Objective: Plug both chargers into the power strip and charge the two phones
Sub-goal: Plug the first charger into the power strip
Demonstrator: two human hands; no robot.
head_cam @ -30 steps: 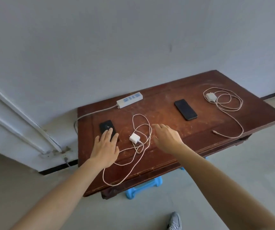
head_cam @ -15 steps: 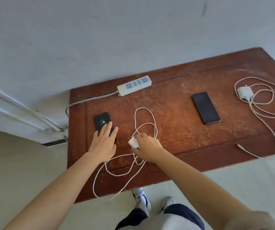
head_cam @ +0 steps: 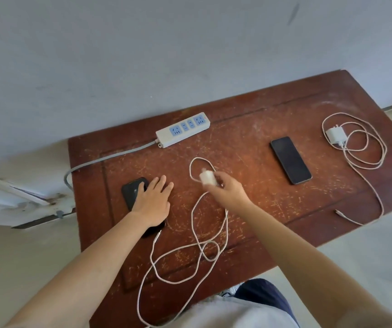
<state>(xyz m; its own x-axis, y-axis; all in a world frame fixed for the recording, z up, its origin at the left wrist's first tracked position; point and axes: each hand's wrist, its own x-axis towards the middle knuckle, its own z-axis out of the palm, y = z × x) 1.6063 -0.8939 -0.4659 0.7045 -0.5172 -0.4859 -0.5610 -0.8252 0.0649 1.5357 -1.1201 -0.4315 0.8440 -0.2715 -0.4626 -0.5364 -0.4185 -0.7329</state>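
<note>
My right hand (head_cam: 228, 191) holds a white charger plug (head_cam: 206, 178) lifted a little above the table, its pale cable (head_cam: 197, 235) trailing in loops toward the near edge. My left hand (head_cam: 153, 202) lies flat with fingers spread on a black phone (head_cam: 132, 192) at the table's left. The white power strip (head_cam: 183, 129) with blue sockets lies at the back, all sockets free. A second black phone (head_cam: 290, 160) lies screen-up to the right. A second white charger (head_cam: 335, 135) with coiled cable (head_cam: 365, 157) rests at the far right.
The worn brown wooden table (head_cam: 249, 138) stands against a grey wall. The strip's grey cord (head_cam: 109, 157) runs off the table's left edge. My legs and a shoe show below the near edge.
My right hand has closed on the charger plug and raised it off the table toward the power strip. The left hand stays on the phone. The camera has moved closer.
</note>
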